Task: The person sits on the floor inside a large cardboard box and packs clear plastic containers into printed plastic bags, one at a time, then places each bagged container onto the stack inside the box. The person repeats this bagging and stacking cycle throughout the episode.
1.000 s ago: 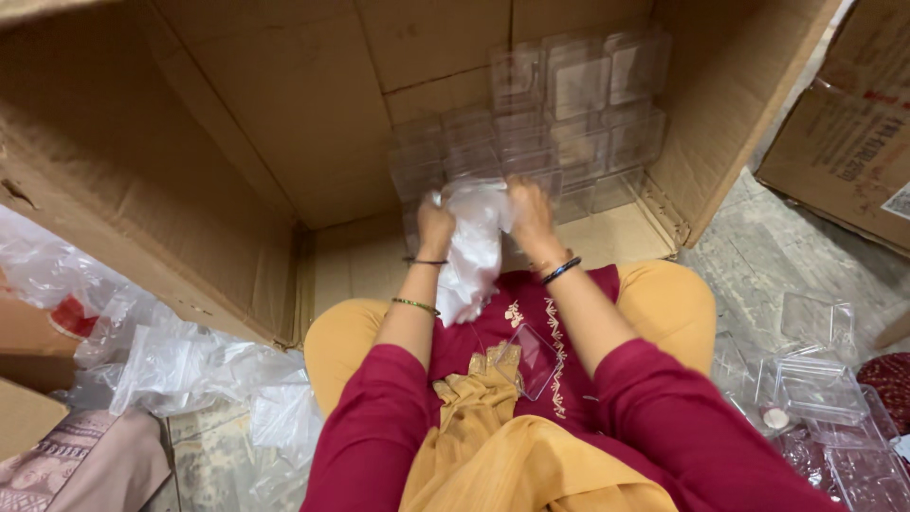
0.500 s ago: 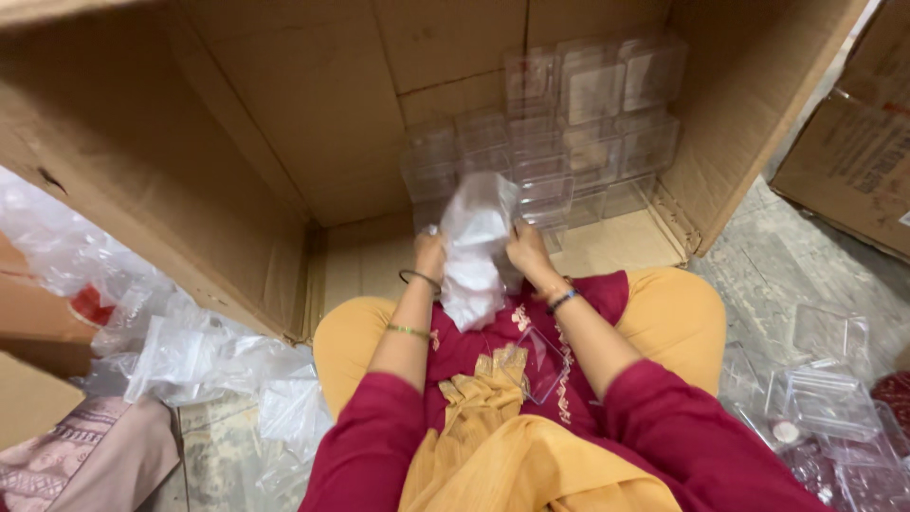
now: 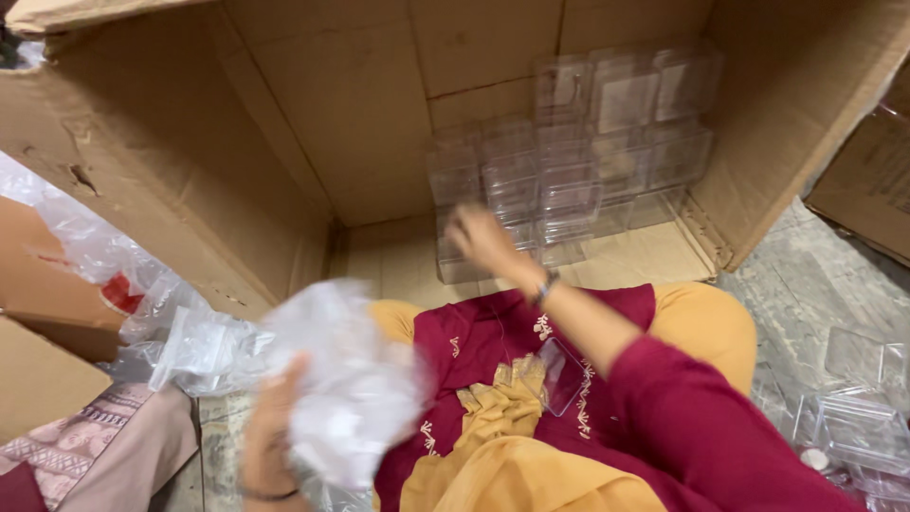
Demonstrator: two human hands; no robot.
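Over at nine o'clock a heap of clear plastic bags (image 3: 123, 303) lies on the floor beside a brown carton flap (image 3: 33, 379), with a red scrap showing through the film. Just right of that, at about seven o'clock, the left hand (image 3: 275, 427) is closed around a crumpled clear plastic bag (image 3: 351, 379), blurred, bunched above the person's lap; a dark bangle sits on that wrist. At the centre, the right hand (image 3: 479, 239) reaches out toward twelve o'clock with fingers loosely spread, holding nothing that I can make out, just at the near edge of a stack of clear plastic boxes (image 3: 578, 161). The boxes stand in rows against the back wall of a large open cardboard carton (image 3: 284, 123) lying on its side. A flat clear plastic lid (image 3: 561, 376) rests on the maroon tunic at the lap. At four o'clock more clear plastic containers (image 3: 858, 417) sit on the floor.
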